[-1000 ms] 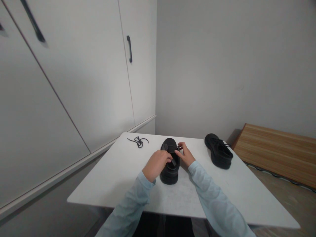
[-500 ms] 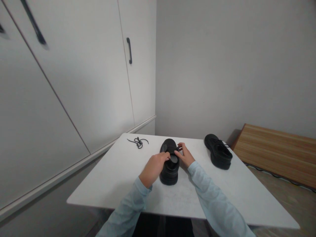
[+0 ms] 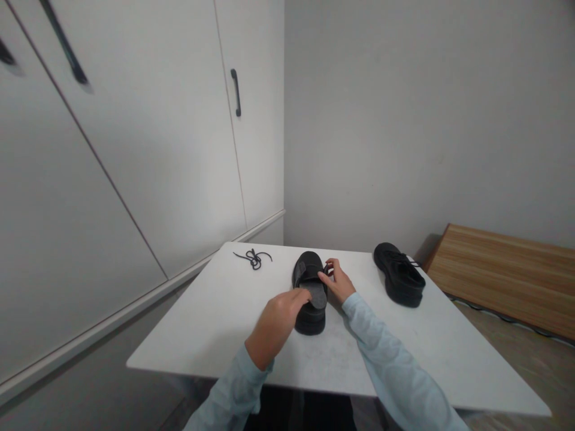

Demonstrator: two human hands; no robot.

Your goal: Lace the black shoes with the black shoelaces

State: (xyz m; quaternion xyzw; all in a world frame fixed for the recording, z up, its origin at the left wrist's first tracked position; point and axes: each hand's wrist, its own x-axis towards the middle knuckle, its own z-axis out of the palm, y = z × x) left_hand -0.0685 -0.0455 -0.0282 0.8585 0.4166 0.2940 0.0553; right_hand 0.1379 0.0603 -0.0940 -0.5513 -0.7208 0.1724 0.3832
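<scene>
A black shoe [image 3: 309, 325] without laces stands on the white table, its toe pointing away from me and its side flaps spread. My left hand [image 3: 281, 314] is closed at the shoe's opening, thumb and fingers on the left edge of a grey insole [image 3: 318, 294]. The rounded end of this insole sticks up out of the opening, above the heel. On the shoe's right side, my right hand [image 3: 336, 280] grips the flap between thumb and fingers. The left fingertips are partly hidden behind the hand.
A loose dark shoelace [image 3: 254, 259] lies bunched at the table's [image 3: 202, 323] back left. The other black shoe [image 3: 399, 278], laced, stands near the right edge. White cabinets [image 3: 148, 149] rise at the left, and a wood-grain panel [image 3: 503, 275] is beyond the table at the right.
My left hand has moved back toward me and slightly down, and more of the grey insole now shows out of the shoe. My right hand stays at the flap.
</scene>
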